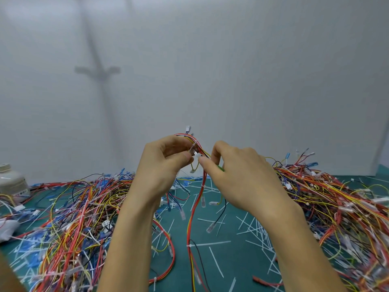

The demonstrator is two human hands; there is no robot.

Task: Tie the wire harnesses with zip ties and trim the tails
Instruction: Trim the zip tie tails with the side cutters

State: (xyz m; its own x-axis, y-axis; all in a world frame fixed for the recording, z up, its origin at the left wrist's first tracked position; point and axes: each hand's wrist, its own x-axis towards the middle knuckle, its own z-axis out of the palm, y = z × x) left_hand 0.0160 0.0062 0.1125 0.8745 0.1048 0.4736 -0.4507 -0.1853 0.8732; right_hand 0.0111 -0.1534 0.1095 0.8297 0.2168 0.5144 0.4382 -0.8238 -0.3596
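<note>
Gripping the raised wire harness (194, 207), left hand (164, 165) curls closed while right hand (237, 175) pinches its zip tie (196, 154)

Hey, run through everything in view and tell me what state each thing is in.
left hand, grips the wire harness, raised.
right hand, pinches the zip tie.
wire harness, held up, ends hanging to the mat.
zip tie, wrapped round the harness.
jar, upright, lid on.
cut tails, scattered loose on the mat.
harness piles, tangled on both sides.
</note>
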